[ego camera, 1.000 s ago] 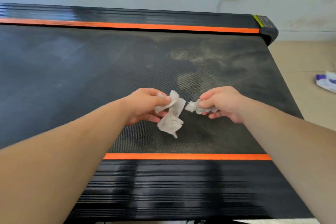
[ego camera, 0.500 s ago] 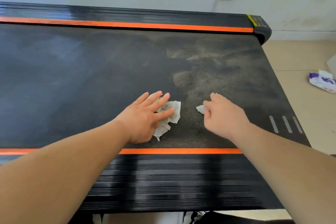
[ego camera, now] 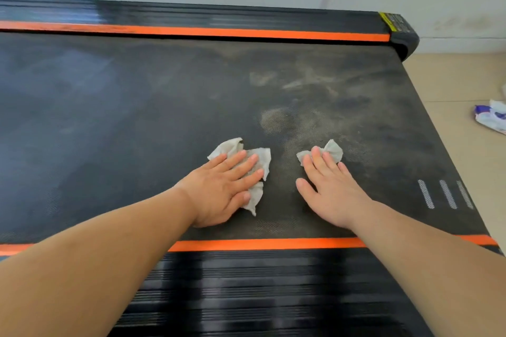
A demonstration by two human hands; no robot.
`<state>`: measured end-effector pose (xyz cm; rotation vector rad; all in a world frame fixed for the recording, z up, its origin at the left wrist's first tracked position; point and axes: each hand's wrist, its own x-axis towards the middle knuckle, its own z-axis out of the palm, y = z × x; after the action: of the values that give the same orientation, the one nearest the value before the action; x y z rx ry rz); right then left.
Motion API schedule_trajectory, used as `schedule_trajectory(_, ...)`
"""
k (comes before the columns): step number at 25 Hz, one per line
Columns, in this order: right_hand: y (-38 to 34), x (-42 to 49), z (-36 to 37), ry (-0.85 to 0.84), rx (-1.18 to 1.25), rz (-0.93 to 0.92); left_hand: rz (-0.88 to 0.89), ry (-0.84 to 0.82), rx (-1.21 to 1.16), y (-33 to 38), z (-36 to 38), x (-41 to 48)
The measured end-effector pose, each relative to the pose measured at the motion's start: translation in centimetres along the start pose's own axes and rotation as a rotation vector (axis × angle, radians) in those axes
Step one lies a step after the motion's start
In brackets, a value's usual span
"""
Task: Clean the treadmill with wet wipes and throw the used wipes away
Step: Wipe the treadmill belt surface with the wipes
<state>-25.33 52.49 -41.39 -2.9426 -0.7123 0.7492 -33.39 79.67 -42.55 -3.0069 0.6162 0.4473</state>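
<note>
White wipes (ego camera: 261,157) (ego camera: 334,149), two, lie pressed under two hands (ego camera: 221,186) (ego camera: 331,189) on one treadmill (ego camera: 137,117).

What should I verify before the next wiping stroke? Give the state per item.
1. Left hand pressing flat on the larger wipe: ok.
2. Right hand on the smaller wipe: ok, though only the fingertips cover it.
3. Both wipes lying on the belt: ok.
4. Belt ahead clean: not ok; a dusty patch lies just beyond the hands.
5. Wipes clean enough to go on: cannot tell. A wipe pack lies on the floor to the right.
6. Bin for used wipes: cannot tell, none in view.
</note>
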Motion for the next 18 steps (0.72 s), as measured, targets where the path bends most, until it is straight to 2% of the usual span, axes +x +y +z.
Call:
schedule_trajectory(3, -0.4, 3.8, -1.6, 0.093, 0.094, 0.175, -0.389, -0.013, -0.127, -2.0, -0.6, 1.8)
schedule_trajectory(4, -1.1, 4.8, -2.1, 0.102, 0.118, 0.210, -0.457, -0.038, -0.163, -2.5, -0.8, 2.3)
schedule_trajectory(5, -2.1, 5.3, -2.4, 0.112, 0.124, 0.165, -0.442, -0.040, -0.151, -2.6, -1.2, 2.8)
schedule_trajectory(8, -5.6, 4.8, -1.3, 0.094, 0.058, -0.228, -0.135, -0.013, 0.013, -1.4, -1.4, 3.2)
schedule_trajectory(9, -6.0, 4.4, -1.5, 0.062, 0.057, -0.285, -0.082, -0.014, -0.024, -1.5, -1.6, 3.2)
schedule_trajectory(12, -5.1, 4.5, -2.6, 0.045, 0.055, -0.296, -0.041, 0.028, -0.118, -2.9, -2.4, 2.9)
schedule_trajectory(18, -5.8, 4.3, -2.1, 0.057, 0.132, -0.280, -0.110, 0.282, 0.024, -2.0, -2.6, 3.1)
